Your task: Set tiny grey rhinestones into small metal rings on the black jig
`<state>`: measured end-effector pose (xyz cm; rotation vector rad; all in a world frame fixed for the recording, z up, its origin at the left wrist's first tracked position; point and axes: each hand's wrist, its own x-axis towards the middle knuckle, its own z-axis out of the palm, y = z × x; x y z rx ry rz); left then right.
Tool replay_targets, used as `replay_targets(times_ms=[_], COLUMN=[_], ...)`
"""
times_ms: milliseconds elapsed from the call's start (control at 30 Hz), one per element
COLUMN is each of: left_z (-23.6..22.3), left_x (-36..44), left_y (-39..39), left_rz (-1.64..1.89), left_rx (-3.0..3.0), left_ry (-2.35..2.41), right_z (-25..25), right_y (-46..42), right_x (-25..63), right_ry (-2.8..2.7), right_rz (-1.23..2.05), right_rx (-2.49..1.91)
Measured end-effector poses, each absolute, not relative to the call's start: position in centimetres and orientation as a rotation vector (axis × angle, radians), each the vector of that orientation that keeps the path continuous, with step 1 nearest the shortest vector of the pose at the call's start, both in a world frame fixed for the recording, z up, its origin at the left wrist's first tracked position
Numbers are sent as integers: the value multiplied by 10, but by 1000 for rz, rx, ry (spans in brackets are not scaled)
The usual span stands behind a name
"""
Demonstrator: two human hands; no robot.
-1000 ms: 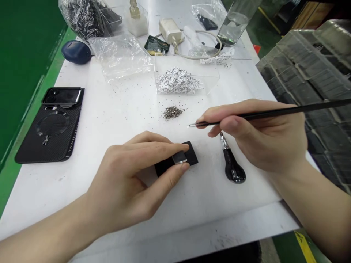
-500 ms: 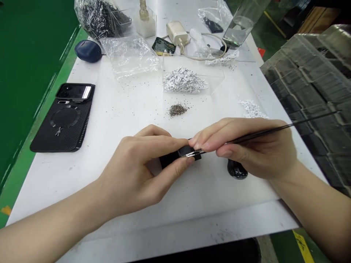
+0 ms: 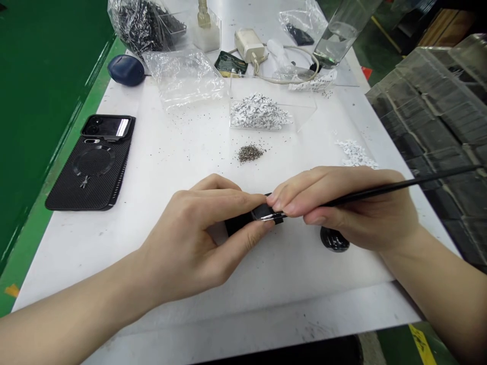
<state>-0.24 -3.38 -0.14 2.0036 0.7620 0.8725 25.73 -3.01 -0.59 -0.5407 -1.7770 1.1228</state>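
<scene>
My left hand (image 3: 201, 228) pinches a small black block-like part (image 3: 262, 211) against the table, thumb on the near side and index finger on the far side. Much of that part is hidden by my fingers. In my right hand (image 3: 346, 203) are slim black tweezers (image 3: 375, 191), their shaft running back past the wrist. The silvery tips lie on the black part, close to my left thumb. My right fingertips also touch its far edge. Partly under my right hand sits a glossy black rounded object (image 3: 335, 240). Beyond the hands lies a pile of tiny dark metallic pieces (image 3: 250, 152).
A clear tray (image 3: 300, 114) holds small white pieces (image 3: 261, 111), with more white pieces (image 3: 356, 153) at right. A phone (image 3: 91, 165) lies left. Plastic bags, a white charger (image 3: 249, 44) and a clear container (image 3: 338, 38) stand behind. Stacked clear boxes (image 3: 429, 116) flank the right side.
The whole view has shifted slightly to the right. The tweezers' shaft has rolled, so it looks like one thicker bar. Both hands keep their grips.
</scene>
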Motion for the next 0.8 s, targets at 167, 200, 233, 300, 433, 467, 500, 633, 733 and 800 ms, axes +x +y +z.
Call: replay_targets(times_ms=[167,200,233,300,433,467,500,633,733,800], left_z=[-2,-2,-2,-2,-2,-2,-2,-1,0,1], left_x=[-2,-2,-2,-1,-2,-2,-2,-2,-1,-1], left_y=[-33,-33,-32,-32,-32,-33,-33,-33,-33,-32], left_rz=[866,870,872,878,867,865,863,858,843,841], left_rx=[2010,2009,2007,2005,2014,2015,2015,2011,2009,2011], left_ry=[758,754,755,755,762,764,768,779,785,786], right_z=[-7,-7,-7,-6,-6,-6,-6,-7,-9,-9], right_y=[-29,-29,-29,-29,-30,-31,-31,-30,-29,-28], right_x=[258,258,258,258,257,256,256,257,257,257], right_ry=[-1770,-1770,-1768,-1758,-1716,-1710,-1706,-1709,-1710,-1713], right_rz=[1143,1143,1142,1149,1162,1158,1155,1148,1159,1158], right_rx=[-520,-522,-529,-545,-576,-573,-573,-535,-521,-537])
